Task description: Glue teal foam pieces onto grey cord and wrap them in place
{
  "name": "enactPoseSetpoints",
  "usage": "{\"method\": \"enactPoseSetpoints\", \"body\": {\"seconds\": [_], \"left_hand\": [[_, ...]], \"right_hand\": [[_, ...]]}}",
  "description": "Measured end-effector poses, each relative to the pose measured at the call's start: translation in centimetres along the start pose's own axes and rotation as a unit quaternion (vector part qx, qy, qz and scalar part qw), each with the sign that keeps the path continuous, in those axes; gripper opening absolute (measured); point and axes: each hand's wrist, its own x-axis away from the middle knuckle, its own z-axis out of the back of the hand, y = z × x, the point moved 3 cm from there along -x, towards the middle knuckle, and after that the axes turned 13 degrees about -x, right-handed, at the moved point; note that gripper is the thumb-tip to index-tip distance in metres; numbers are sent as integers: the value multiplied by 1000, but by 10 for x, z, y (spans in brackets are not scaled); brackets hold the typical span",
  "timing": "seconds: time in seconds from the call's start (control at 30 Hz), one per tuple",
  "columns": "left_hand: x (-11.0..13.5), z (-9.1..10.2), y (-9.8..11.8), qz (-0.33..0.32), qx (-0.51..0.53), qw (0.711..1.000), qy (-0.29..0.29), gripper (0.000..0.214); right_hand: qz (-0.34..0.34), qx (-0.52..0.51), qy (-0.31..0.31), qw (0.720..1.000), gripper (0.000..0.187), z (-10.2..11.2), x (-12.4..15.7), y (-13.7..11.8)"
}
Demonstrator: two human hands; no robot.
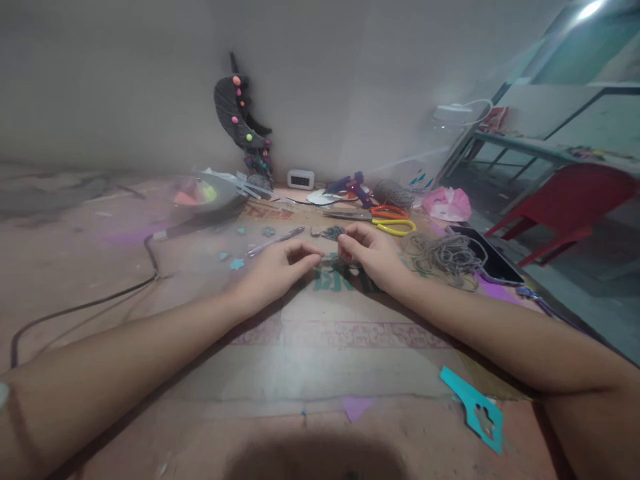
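My left hand (283, 268) is closed in a pinch, thumb against forefinger, above the cardboard sheet (320, 367). Facing it, my right hand (375, 255) is also pinched, with fingers curled. Between the two sets of fingertips runs a short bit of grey yarn (331, 257), small and blurred; its ends are hidden in the fingers. Just beyond the right fingertips lies a little dark grey tangle (332, 232). A clear pen (276, 241) rests past the left hand, near blue flower cutouts (237, 264). Scissors with a yellow and an orange handle (393, 220) lie behind the right hand.
A heap of grey yarn (453, 257) and a dark tablet-like slab (487, 257) lie right. At the back stand a purple glue gun (353, 187), a white clock (301, 179) and a decorated grey crescent (233, 110). A turquoise cutout (475, 410) lies front right; a cable (85, 303) curves left.
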Motion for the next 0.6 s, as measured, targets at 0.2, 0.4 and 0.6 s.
{"method": "enactPoseSetpoints", "body": {"seconds": [0.2, 0.4, 0.6], "left_hand": [[-3, -2, -6, -12, 22, 999, 23, 19], [-3, -2, -4, -20, 25, 999, 28, 18], [-2, 0, -2, -17, 16, 1000, 21, 20]], "right_hand": [[-3, 4, 0, 1000, 40, 0, 0, 0], [-4, 9, -9, 1000, 40, -1, 0, 0], [-6, 17, -13, 1000, 40, -1, 1, 0]]}}
